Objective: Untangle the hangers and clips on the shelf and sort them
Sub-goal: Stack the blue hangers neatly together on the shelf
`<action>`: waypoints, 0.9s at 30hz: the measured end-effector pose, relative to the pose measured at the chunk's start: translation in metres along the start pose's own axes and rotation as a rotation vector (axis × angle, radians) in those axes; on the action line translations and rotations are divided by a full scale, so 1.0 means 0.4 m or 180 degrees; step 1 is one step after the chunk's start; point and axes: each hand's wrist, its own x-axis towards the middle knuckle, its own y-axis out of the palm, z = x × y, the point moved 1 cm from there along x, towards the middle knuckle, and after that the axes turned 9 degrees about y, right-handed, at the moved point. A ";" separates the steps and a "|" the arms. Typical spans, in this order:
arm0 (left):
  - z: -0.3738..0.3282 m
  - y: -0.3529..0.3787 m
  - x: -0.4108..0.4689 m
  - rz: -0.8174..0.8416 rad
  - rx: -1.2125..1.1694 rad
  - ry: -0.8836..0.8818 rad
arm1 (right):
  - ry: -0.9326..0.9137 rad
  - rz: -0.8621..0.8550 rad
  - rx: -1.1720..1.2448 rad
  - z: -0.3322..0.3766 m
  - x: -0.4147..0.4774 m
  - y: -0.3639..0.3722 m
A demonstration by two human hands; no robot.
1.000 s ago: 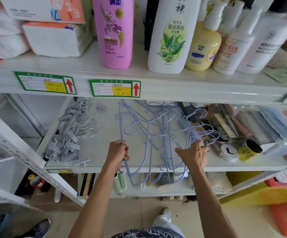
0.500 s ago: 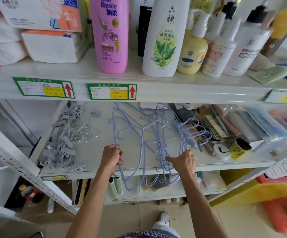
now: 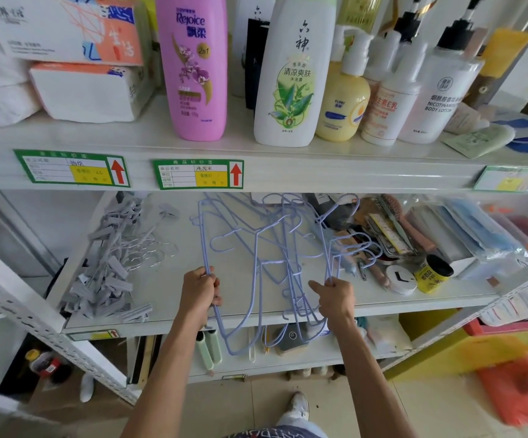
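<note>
The lilac wire hangers [image 3: 272, 257] lie in a tangled heap in the middle of the white shelf [image 3: 161, 286], their hooks pointing every which way and their lower ends sticking out past the front edge. The left hand [image 3: 199, 290] has its fingers curled tight round the wire at the left side of the heap. The right hand [image 3: 332, 298] grips a few wires bunched together at the right side, forefinger stretched out along them. To the left, well apart from the hangers, sits a pile of grey clips [image 3: 107, 267] with thin metal hooks poking out of it. On the right the heap runs into a clutter of small goods, among them a round white case [image 3: 401, 279] and, just beside it, a yellow jar [image 3: 431, 275] with a black lid. On the shelf above stand a pink shampoo bottle [image 3: 196, 67] and a white bottle [image 3: 291, 77], with tissue packs [image 3: 89, 90] off to the left
</note>
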 end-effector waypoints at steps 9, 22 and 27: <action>0.011 0.007 -0.015 -0.0155 -0.0108 0.0070 | -0.0046 0.0397 0.0377 -0.033 -0.065 -0.073; 0.066 -0.034 -0.022 -0.0225 0.0047 0.0077 | 0.0019 0.0236 0.1057 -0.004 -0.148 -0.182; 0.088 -0.022 -0.039 -0.0092 0.0197 0.0047 | 0.0321 0.0706 0.1672 0.011 -0.176 -0.117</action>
